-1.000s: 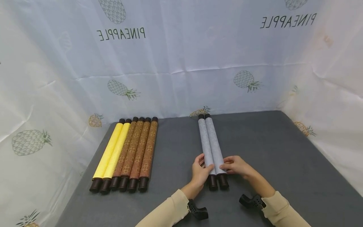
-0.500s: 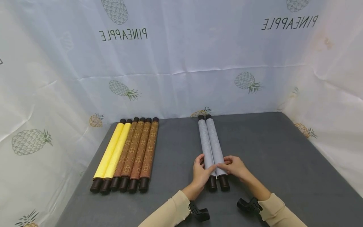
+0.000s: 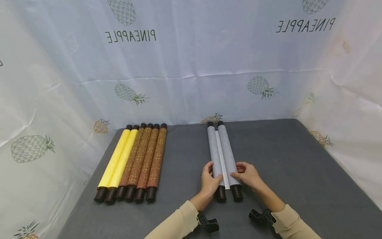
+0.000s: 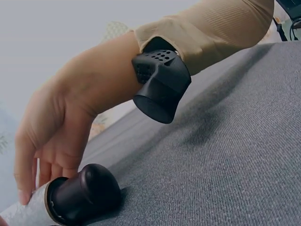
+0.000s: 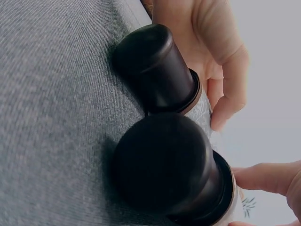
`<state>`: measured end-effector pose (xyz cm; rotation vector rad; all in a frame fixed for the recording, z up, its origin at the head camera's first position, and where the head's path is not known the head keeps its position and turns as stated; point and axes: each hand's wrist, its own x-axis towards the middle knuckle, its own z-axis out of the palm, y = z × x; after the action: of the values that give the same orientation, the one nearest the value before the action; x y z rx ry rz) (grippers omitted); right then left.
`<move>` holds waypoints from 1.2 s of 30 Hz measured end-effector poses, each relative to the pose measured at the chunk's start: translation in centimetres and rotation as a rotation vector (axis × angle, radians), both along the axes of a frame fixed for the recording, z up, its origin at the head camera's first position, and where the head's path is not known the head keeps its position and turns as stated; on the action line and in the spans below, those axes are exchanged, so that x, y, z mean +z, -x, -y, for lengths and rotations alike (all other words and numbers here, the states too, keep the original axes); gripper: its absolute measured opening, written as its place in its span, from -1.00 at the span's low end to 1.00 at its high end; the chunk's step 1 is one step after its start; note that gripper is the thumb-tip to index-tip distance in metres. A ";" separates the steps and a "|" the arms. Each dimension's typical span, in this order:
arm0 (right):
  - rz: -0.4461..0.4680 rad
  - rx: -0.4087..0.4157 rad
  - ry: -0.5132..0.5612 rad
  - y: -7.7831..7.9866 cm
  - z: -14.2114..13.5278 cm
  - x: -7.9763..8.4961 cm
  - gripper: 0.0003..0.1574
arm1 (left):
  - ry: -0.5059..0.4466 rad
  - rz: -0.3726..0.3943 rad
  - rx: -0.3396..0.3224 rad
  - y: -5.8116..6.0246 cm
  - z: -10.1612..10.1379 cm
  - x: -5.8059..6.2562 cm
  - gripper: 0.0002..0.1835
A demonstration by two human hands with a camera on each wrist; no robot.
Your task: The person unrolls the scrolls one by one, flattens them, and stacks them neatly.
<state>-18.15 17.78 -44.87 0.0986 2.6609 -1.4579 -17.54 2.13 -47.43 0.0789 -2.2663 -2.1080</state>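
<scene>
A grey-blue scroll lies on the table as two parallel rolls with dark knobs, a narrow white strip [image 3: 222, 159] showing between them. Around the near part of the left roll [image 3: 214, 151] my left hand [image 3: 210, 181] is curled, thumb on top and fingers along its outer side. On the right roll [image 3: 228, 152], my right hand [image 3: 247, 174] grips the near part between thumb and fingers. In the left wrist view a dark knob [image 4: 87, 193] sits below the left hand [image 4: 56, 127]. Both near knobs fill the right wrist view, the closer knob [image 5: 162, 162] hiding part of the roll.
To the left, two yellow scrolls [image 3: 119, 159] and several brown patterned scrolls [image 3: 146, 156] lie side by side on the grey table [image 3: 185, 149]. A pineapple-print curtain [image 3: 191, 93] closes off the back and both sides.
The two grey-blue rolls, side by side a second ago, have moved slightly apart, exposing the white strip. My right thumb reached toward the gap, then drew back onto the right roll.
</scene>
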 end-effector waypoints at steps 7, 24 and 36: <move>-0.031 0.023 0.004 -0.1 0.3 0.3 -0.21 | 0.005 -0.011 -0.026 0.2 0.3 0.0 -0.30; -0.074 0.084 -0.037 0.4 0.2 0.2 -0.18 | 0.091 -0.042 -0.057 0.5 0.6 0.2 -0.40; -0.080 0.004 -0.114 0.4 0.6 -0.3 -0.07 | 0.194 -0.076 -0.090 0.1 1.1 -0.3 -0.22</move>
<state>-18.54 17.15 -45.19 0.0454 2.8059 -1.3354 -17.69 1.01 -47.74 -0.1106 -2.4567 -1.8821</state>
